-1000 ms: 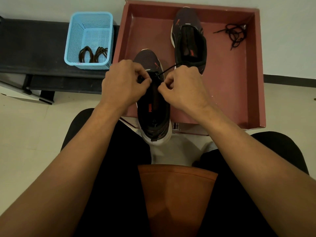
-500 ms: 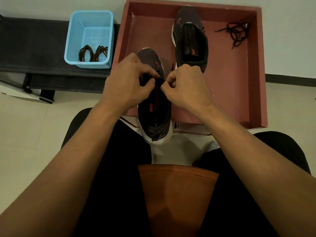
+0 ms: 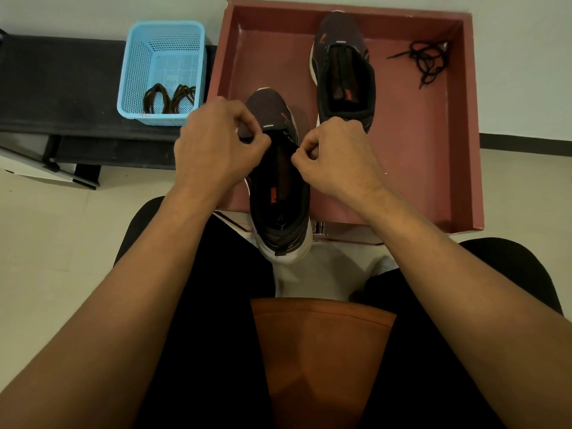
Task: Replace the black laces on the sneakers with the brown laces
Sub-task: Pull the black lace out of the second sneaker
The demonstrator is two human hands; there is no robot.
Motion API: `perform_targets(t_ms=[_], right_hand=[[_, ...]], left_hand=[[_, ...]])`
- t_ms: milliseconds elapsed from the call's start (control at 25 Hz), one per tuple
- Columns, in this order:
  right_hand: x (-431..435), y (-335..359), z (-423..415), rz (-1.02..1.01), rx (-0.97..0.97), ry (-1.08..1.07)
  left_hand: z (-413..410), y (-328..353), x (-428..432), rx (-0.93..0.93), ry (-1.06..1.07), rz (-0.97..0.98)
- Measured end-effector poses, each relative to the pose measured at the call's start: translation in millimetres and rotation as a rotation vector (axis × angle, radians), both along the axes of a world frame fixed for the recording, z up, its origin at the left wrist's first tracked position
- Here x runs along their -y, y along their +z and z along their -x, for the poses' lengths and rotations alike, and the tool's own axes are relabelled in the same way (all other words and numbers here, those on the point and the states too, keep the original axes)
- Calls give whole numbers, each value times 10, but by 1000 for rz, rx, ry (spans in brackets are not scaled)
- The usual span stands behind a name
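Observation:
The near sneaker (image 3: 278, 196) lies toe away from me, its heel hanging over the front rim of the red tray (image 3: 464, 125). My left hand (image 3: 213, 147) pinches the sneaker's left eyelet edge near the toe. My right hand (image 3: 337, 153) pinches a short bit of black lace at the right eyelet edge; most of that lace is hidden by my fingers. The second sneaker (image 3: 343, 69) lies farther back in the tray without a lace. A loose black lace (image 3: 428, 58) is piled in the tray's far right corner. Brown laces (image 3: 168, 99) lie in the blue basket (image 3: 139, 72).
The basket stands on a low black bench (image 3: 62, 88) to the left of the tray. My legs in black trousers and an orange seat edge (image 3: 322, 351) fill the foreground. Pale floor tiles lie on both sides.
The black lace that stretched out to the right of my hands a second ago is no longer seen. My hands came close together over the eyelets, then moved slightly apart.

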State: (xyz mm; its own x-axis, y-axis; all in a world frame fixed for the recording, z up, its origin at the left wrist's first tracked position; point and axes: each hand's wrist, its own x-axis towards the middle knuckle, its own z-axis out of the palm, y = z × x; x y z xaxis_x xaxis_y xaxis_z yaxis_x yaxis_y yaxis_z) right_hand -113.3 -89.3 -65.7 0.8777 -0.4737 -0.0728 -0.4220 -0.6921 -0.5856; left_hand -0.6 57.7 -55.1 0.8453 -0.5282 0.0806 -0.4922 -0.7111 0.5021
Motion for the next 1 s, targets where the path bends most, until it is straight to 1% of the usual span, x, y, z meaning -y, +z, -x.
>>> perform_targets(t_ms=[120,240,360,440,480,560,600,640,680,800,920,1000], right_hand=[[6,7,4,-16,-8,0],[12,11,12,-17,-17,-5],[24,16,16,-24,-16,-7],[23,13,7,-19,-27,-11],[18,8,2,-12,-34,-9],[10,2,-6,0,-36,-5],[5,1,-5,3,-33,-5],[10,4,-3,6,-30,-6],[18,7,-1,8,-26,-7],[29,11,0,7,-17,-7],[10,6,-4,13,-18,0],[6,5,-4,19,-21,-4]], left_hand=[[-36,78,-108,-15,228,20],[-96,84,-172,-4,339,19],[-207,41,-258,11,394,17],[-222,10,-272,-1,320,-33],[-192,6,-243,-10,216,-31],[-96,-1,-132,7,-72,10],[-38,-11,-71,25,-192,-1],[17,-29,-12,36,-269,-34],[60,-59,40,39,-299,-77],[141,-151,120,72,-278,-173],[154,-139,154,93,-201,-145],[123,-100,133,43,-106,-88]])
